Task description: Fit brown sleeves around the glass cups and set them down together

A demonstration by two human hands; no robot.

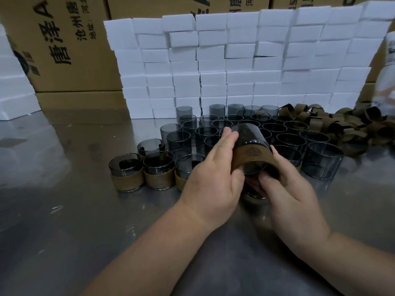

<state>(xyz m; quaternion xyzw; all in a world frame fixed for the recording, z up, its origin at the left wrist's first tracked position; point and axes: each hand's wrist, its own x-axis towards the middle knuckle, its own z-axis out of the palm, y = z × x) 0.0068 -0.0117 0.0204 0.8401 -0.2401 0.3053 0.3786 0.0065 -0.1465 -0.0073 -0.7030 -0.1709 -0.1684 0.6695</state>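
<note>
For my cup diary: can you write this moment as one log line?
left hand grips glass cup | right hand holds brown sleeve on it | sleeved cups stand left

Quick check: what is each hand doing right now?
left hand: holds the cup, fingers curled round the glass.
right hand: grips the sleeve at the cup's base end.
</note>
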